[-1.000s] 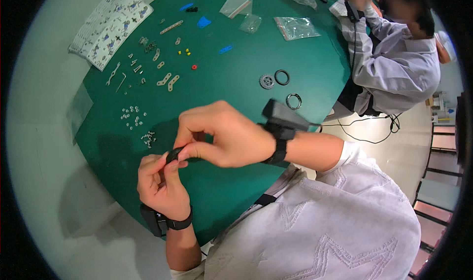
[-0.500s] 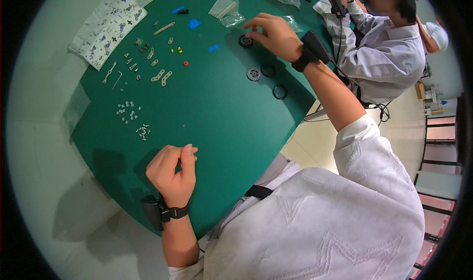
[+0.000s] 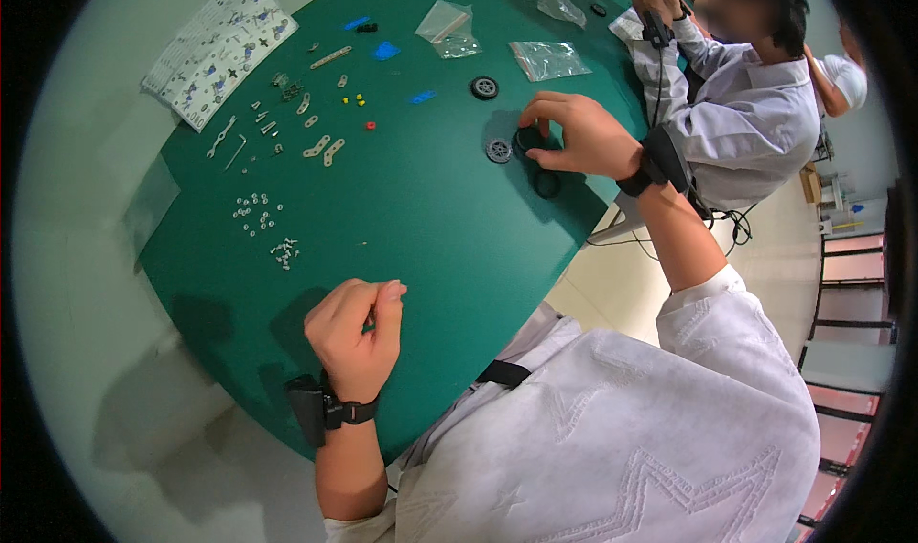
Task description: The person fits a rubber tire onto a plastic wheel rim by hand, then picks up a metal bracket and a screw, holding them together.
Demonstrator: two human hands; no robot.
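Observation:
My right hand [image 3: 579,137] reaches over the right side of the green table, thumb and fingers closed around a black tyre [image 3: 528,141]. A second black tyre [image 3: 546,194] lies just below the fingers. To their left rests a grey spoked wheel hub [image 3: 498,151] without a tyre. Farther off sits a wheel [image 3: 484,88] with its black tyre on. My left hand [image 3: 356,337] is curled into a loose fist above the near left part of the table, with nothing visible in it. Small white nuts [image 3: 256,213] and a heap of screws [image 3: 285,253] lie beyond it.
An instruction sheet [image 3: 222,51] hangs over the far left edge. Metal strips [image 3: 332,57], a small wrench [image 3: 222,137], blue pieces [image 3: 385,52] and a red piece [image 3: 370,125] are scattered mid-table. Plastic bags [image 3: 550,60] lie at the back. Another person [image 3: 741,122] sits at right.
My right hand has moved from beside the complete wheel toward me and closed on a tyre. My left hand stays curled, shifted slightly right in the picture.

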